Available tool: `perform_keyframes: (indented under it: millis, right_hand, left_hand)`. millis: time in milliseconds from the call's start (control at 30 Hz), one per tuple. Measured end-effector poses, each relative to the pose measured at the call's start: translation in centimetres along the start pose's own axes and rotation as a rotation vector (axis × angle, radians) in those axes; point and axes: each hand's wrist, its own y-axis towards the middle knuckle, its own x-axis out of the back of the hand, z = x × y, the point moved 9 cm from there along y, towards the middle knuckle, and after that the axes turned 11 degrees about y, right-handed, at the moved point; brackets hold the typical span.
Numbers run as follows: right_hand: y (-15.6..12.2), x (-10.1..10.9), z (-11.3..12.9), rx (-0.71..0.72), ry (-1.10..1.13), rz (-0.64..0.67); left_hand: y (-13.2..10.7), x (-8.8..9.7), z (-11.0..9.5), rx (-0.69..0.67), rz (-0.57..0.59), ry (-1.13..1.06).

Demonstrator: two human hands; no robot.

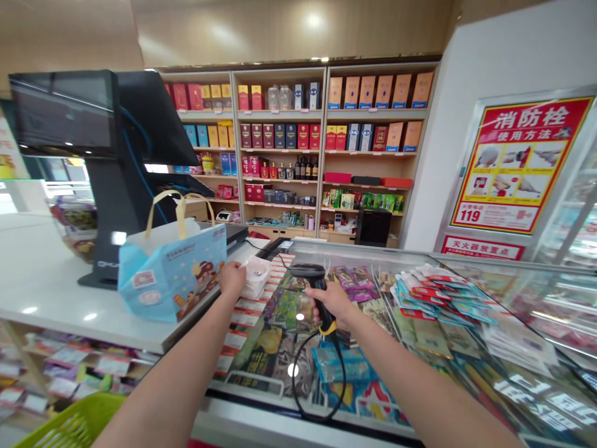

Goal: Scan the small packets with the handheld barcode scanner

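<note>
My right hand (336,303) grips the handle of a black barcode scanner (311,275) with a yellow band, its head aimed left above the glass counter (420,373). A black cable (321,373) loops down from it. My left hand (232,276) rests against the side of a light blue paper gift bag (172,274) with cream handles, which stands on the white counter (41,280). A small clear plastic box (256,277) sits just right of that hand; whether the fingers touch it I cannot tell.
A black checkout terminal (107,155) with two screens stands behind the bag. Packets and cards fan out on the glass (438,292). Wooden shelves of boxed goods and bottles (298,149) line the back wall. A green basket (74,423) sits low left. A red fire-hydrant poster (517,165) hangs right.
</note>
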Motion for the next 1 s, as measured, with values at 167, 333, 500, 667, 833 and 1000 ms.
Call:
perform_keyframes:
  millis: [167,333,500,667,833,1000]
  right_hand:
    - [-0.1,-0.1,0.0,0.004,0.009,0.018]
    - [-0.9,1.2,0.5,0.019,0.011,-0.003]
    - [-3.1,5.5,1.9,0.100,-0.017,-0.053]
    - [-7.4,13.7,4.7,0.202,-0.096,-0.241]
    - [-12.6,20.9,7.1,0.302,-0.109,-0.402]
    - [-18.5,25.4,9.2,0.376,-0.090,-0.529]
  left_hand:
    - [-1.3,2.2,-0.7,0.012,-0.086,0.089]
    - [-4.4,2.1,-5.9,-0.206,-0.179,-0.060]
    - [-11.6,-5.0,-14.9,-0.464,0.239,-0.320]
    - [-25.7,-11.0,-25.5,-0.764,0.850,-0.607]
    - [-37.8,-15.5,-32.1,-0.488,1.287,-0.805]
    - [-44.8,-17.3,-37.8,-0.347,1.405,-0.881]
